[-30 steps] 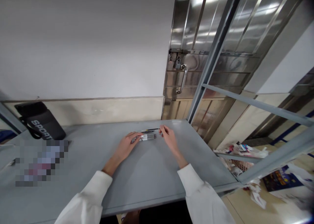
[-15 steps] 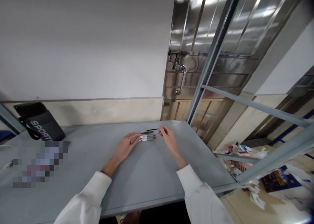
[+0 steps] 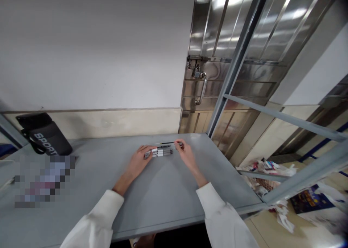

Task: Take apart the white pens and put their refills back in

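Several pens with white and dark barrels lie side by side on the grey desk. My left hand rests at their left ends, fingers curved round them. Just behind the row is a dark pen, its left end beside my left fingertips. A thin dark refill-like stick lies farthest back, its right end between the pinched thumb and finger of my right hand. The right hand is to the right of the row, apart from the other pens.
A black bottle marked SPORT leans at the back left, with a blurred-out item before it. A metal frame post rises at the desk's back right corner. Bags and a box sit below right.
My left fingers have shifted slightly back and left, toward the dark pen. The thin stick in my right fingers has moved a little to the left.
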Available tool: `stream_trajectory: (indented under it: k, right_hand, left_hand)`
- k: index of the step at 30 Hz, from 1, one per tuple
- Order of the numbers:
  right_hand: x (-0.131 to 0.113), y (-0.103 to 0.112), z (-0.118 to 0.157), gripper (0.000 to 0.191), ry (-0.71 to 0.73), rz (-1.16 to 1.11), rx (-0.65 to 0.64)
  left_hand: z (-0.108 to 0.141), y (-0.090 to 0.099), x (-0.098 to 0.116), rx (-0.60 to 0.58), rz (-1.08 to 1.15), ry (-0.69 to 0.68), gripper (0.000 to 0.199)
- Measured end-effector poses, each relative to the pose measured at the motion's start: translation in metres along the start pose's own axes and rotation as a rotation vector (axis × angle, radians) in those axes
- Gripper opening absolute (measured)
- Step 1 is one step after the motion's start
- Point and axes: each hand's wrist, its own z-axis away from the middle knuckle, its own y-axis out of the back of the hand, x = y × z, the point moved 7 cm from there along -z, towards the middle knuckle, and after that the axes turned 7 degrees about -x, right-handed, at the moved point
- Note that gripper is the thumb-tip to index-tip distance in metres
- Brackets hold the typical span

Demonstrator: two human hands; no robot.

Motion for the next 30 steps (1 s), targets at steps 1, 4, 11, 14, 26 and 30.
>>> stream_trajectory:
  k: [1,4,11,14,26,30]
  right_hand:
    - [0.001,0.000,0.000,0.046,0.001,-0.005,0.004]
    - [0.005,0.001,-0.002,0.042,0.000,-0.040,0.015]
    - [0.004,0.008,0.000,0.049,-0.058,-0.002,0.066]
    - [0.002,0.010,0.001,0.051,-0.066,0.041,0.080]
    - [-0.002,0.011,0.002,0.053,-0.062,0.028,0.086]
    - [-0.003,0.011,0.002,0.053,-0.057,0.059,0.077]
  left_hand:
    - [0.000,0.000,0.000,0.004,-0.002,0.000,0.030]
    - [0.000,0.002,0.001,0.019,0.000,0.003,0.028]
    - [0.001,0.004,0.004,0.014,0.041,0.013,0.026]
    - [0.001,0.004,0.006,0.008,0.087,0.010,0.027]
    - [0.000,0.001,0.007,-0.019,0.148,-0.005,0.036]
    - [0.000,0.000,0.008,-0.036,0.165,-0.003,0.036]
